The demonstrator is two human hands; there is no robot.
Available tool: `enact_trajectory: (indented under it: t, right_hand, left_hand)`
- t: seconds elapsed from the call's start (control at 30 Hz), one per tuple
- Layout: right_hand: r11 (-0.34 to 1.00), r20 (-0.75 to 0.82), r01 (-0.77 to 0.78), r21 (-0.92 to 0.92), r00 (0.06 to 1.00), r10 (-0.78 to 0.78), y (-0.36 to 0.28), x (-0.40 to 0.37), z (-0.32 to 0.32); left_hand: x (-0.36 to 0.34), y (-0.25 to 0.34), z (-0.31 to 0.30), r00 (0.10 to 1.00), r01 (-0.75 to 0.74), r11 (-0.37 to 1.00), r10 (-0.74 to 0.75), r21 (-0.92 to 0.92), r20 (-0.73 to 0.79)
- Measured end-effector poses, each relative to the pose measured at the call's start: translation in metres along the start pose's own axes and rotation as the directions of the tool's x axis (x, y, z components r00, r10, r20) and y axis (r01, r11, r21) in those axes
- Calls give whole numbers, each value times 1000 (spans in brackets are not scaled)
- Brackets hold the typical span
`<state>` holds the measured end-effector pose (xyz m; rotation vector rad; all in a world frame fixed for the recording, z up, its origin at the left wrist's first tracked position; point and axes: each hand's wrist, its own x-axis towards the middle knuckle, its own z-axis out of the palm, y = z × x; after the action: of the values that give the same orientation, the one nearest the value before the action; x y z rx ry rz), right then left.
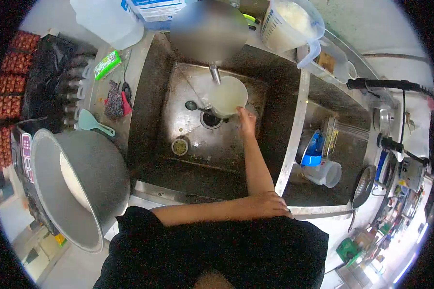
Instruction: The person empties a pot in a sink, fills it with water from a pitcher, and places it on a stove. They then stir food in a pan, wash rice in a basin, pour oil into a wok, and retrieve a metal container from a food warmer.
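In the sink [217, 161], my right hand [246, 120] grips the near right edge of a round translucent container [229, 96] of cloudy whitish liquid. The faucet's spout [214, 74] ends right by its far rim. My left arm crosses in front of my body, and my left hand [270, 204] is wrapped around my right arm near the elbow. Beside the container are the drain [211, 121] and a dark round-headed spoon or ladle [191, 105]. A small round strainer or cup [180, 147] holding greenish bits sits on the sink floor.
A large grey pot [101, 168] with white contents stands at left, near a teal paddle [94, 123], a dark scrubber [114, 101] and a green packet [107, 65]. A measuring jug [279, 36] of white stuff stands at back right. Another basin [332, 188] holds a clear container [325, 173].
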<state>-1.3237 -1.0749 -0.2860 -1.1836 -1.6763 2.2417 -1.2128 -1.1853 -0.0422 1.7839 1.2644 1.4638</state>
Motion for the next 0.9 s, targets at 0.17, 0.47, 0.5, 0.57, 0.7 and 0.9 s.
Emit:
enact_trajectory:
  t: [0.17,0.47,0.5,0.57,0.7,0.9]
  right_hand:
    - [987,-41,86,-139,995,-92,-53,-54,-6]
    - [956,-103,-84,-282,993,57,-148,-139,-19]
    - [969,-98,-28,-244,995,4,-146,-144,-22]
    - [980,-116,-7,-201,993,-17,-150,-158,-30]
    - [997,-114,21,-68,993,-28,-178,-192,-49]
    - [955,-101,195,225,979,-177,-255,-245,-79]
  left_hand:
    - [2,-12,47,996,-28,999,32,-45,81]
    - [32,27,64,968,-240,954,220,182,125]
    - [29,29,69,966,-256,952,248,165,65]
    - [26,40,63,966,-260,962,260,88,6]
    - [15,70,38,975,-221,959,224,-178,-5]
    - [23,88,45,967,-239,886,256,-396,-11]
